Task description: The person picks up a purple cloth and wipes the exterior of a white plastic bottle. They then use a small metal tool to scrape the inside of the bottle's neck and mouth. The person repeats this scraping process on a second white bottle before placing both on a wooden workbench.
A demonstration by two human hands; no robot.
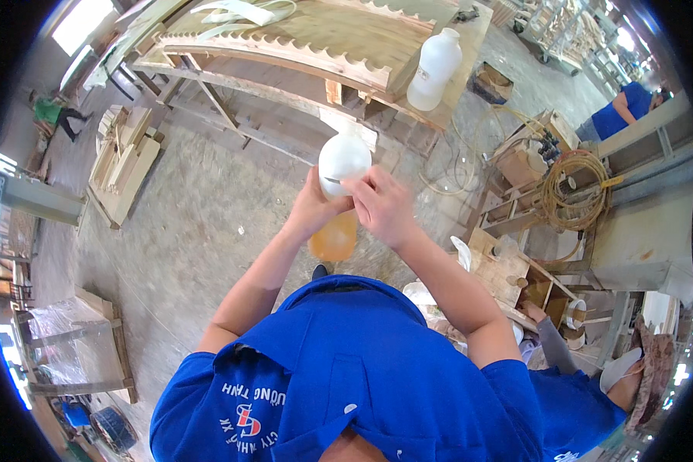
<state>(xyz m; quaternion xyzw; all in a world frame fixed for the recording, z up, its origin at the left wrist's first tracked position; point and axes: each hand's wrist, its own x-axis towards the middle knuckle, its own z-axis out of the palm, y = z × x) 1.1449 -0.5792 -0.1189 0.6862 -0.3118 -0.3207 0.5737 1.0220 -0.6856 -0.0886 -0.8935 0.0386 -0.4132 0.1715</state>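
Note:
In front of my chest I hold a white, rounded plastic bottle. My left hand is wrapped round its near left side. From the right, the fingers of my right hand pinch together against the bottle. A small dark strip or slit shows at those fingertips; I cannot tell which it is. Just below my hands an amber, translucent part shows. Whether it belongs to the same bottle or is a separate container is hidden by my fingers.
A wooden worktable ahead carries a tall translucent white bottle and a scalloped wooden strip. Stacked boards lie at left. Coiled yellow hose hangs at right. A co-worker's arm reaches into a wooden box near my right.

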